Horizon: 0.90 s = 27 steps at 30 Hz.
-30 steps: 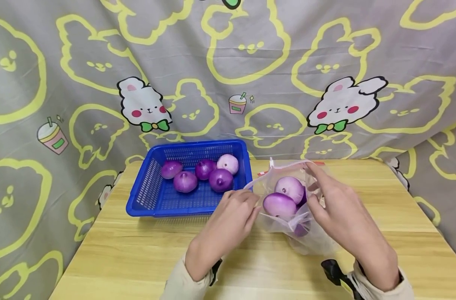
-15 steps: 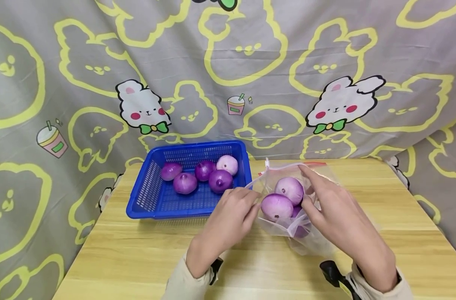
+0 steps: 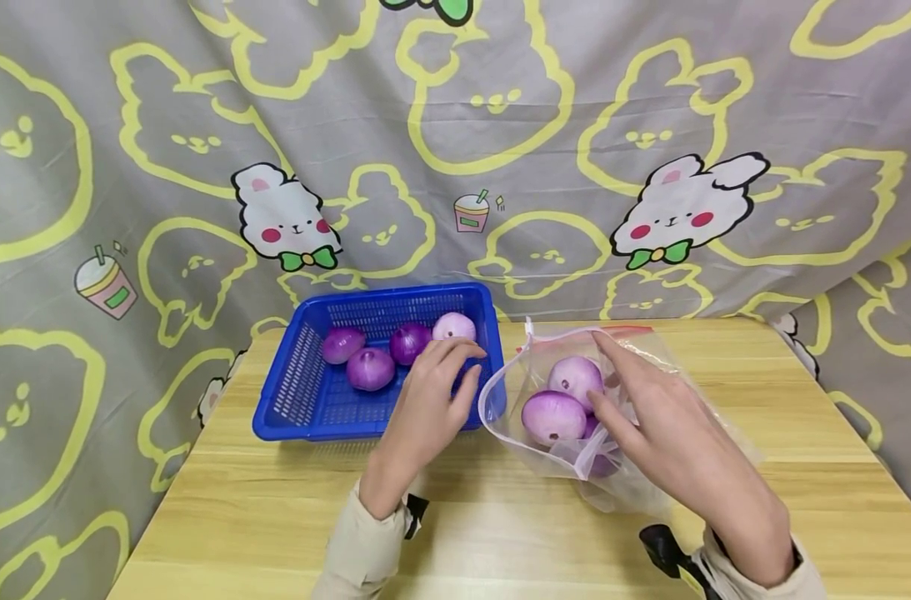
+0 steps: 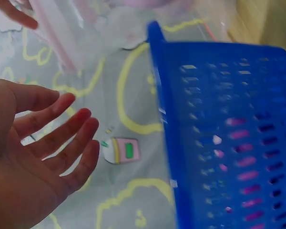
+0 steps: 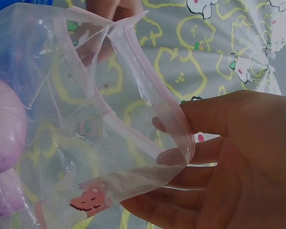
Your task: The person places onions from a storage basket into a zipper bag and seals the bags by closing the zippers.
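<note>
My left hand (image 3: 428, 404) is over the near right part of a blue plastic basket (image 3: 312, 425), its fingers loosely bent and holding nothing. In the left wrist view its palm and spread fingers show beside the basket wall. Inside the basket lie several purple onions (image 3: 370, 369), one of them paler and another hidden behind the hand. My right hand (image 3: 683, 429) holds the rim of a clear zip bag (image 3: 628, 492), thumb and a fingertip within its mouth in the right wrist view. Several onions (image 3: 554, 417) sit in the bag, partly covered by its folds.
Both containers stand on a light wooden table (image 3: 500, 550), the basket left of the bag. Behind the table hangs a grey cartoon-print curtain (image 3: 530, 125). A black strap or mount (image 3: 668, 550) shows near the right wrist.
The left hand has let go of the bag's rim and moved left over the basket. The bag's mouth has spread into a rounder loop. The right hand stays at the bag.
</note>
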Each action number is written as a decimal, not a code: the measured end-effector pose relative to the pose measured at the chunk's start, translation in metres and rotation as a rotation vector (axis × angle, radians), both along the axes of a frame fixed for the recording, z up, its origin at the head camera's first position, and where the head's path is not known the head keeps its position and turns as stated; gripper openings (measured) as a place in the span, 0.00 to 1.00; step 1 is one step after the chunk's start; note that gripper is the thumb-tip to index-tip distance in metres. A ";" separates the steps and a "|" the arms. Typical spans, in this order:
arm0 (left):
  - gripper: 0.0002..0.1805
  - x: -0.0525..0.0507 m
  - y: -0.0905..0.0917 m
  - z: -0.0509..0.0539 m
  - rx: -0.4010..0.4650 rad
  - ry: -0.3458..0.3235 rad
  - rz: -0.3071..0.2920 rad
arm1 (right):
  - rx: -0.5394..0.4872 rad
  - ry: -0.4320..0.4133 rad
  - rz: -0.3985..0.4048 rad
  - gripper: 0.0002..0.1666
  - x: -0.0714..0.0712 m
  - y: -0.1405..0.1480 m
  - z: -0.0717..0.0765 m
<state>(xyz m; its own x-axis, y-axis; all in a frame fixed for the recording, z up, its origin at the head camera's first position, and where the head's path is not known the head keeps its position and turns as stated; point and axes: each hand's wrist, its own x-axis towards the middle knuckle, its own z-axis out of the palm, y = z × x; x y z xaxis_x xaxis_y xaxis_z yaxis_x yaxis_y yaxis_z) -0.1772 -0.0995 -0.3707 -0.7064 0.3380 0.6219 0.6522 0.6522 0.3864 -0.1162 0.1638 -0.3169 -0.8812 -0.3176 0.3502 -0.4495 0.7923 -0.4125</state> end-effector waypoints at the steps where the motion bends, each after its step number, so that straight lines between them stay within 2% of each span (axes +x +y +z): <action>1: 0.08 -0.002 -0.002 -0.002 -0.001 -0.008 0.014 | 0.001 -0.004 0.001 0.36 0.000 0.000 0.000; 10: 0.16 -0.020 -0.013 -0.021 -0.038 -0.058 0.095 | 0.000 -0.005 0.011 0.38 -0.001 0.000 -0.001; 17: 0.21 -0.027 -0.019 -0.033 -0.081 -0.093 0.145 | 0.006 -0.013 0.017 0.38 -0.001 0.001 -0.001; 24: 0.23 -0.035 -0.024 -0.045 -0.108 -0.097 0.185 | 0.003 -0.038 0.023 0.39 0.000 0.003 0.000; 27: 0.24 -0.038 -0.025 -0.049 -0.117 -0.111 0.187 | 0.003 -0.040 0.028 0.39 0.001 0.003 0.000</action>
<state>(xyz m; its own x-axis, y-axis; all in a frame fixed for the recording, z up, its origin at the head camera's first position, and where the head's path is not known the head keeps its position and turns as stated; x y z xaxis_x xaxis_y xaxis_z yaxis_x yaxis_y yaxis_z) -0.2152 -0.1244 -0.4195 -0.8255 0.2599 0.5009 0.4732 0.8025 0.3635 -0.1154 0.1671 -0.3167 -0.8853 -0.3430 0.3139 -0.4545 0.7810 -0.4283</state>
